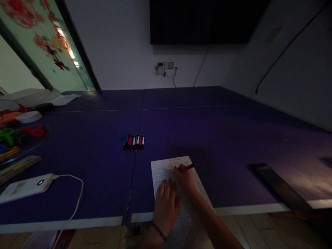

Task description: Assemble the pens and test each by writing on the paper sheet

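A sheet of paper [159, 168] covered in rows of handwriting lies on the blue table, its lower part reaching past the table's front edge. My right hand [185, 178] is closed around a red and black pen [188, 167], with the fingertips resting on the upper middle of the sheet. The pen's writing tip is hidden by the fingers. Flat on the left side of the page is my left hand [166, 204], fingers stretched out and holding nothing. A dark band circles the left wrist. Farther off to the left, several pens [134, 143] are lined up in a row.
At left, a white power bank [28, 186] has a white cable [81, 188] hanging over the front edge. Behind it are a long box [19, 168] and a tray of scissors [33, 130]. A dark flat object [280, 185] lies at right. A screen [204, 22] hangs ahead.
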Demonstrator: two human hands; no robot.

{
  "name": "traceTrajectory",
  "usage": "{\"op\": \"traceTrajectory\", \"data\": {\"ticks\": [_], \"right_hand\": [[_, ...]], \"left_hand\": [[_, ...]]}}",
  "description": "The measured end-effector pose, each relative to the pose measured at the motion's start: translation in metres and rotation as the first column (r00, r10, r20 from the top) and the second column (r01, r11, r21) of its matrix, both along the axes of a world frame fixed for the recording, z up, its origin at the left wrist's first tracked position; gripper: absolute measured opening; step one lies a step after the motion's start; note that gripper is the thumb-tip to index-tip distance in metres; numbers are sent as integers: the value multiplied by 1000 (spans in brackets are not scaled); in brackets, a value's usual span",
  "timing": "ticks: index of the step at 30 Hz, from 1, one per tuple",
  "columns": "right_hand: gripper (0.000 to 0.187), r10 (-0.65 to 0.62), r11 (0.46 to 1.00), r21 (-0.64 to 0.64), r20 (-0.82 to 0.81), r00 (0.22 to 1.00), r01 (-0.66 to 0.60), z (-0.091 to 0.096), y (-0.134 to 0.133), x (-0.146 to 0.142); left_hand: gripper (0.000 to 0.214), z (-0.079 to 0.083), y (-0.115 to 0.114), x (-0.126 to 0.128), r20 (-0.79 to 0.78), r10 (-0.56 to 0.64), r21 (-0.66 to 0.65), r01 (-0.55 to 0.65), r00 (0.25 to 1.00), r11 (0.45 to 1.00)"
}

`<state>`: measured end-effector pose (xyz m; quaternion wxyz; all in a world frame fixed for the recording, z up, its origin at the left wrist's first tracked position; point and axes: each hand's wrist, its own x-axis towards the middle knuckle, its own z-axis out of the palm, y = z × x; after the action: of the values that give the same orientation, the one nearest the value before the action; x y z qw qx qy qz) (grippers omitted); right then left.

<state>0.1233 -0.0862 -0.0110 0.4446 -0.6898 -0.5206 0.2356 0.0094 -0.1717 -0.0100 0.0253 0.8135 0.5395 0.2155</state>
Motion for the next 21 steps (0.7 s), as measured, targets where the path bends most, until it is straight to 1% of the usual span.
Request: {"op": "traceTrajectory", "data": {"ticks": [7,15,21], "right_hand": [[24,18,1000,-1,36,999,-18,-2,1,0],[25,29,1000,6,16,999,-30,-3,1,0],[24,13,1000,11,24,1000,-13,-4,2,-1]], "left_hand": [[39,-3,0,0,-1,-8,36,8,1000,999],[37,0,0,0,-21,-5,14,6,1000,1000],[37,4,0,-1,-25,-3,-19,3,1000,1000]]}}
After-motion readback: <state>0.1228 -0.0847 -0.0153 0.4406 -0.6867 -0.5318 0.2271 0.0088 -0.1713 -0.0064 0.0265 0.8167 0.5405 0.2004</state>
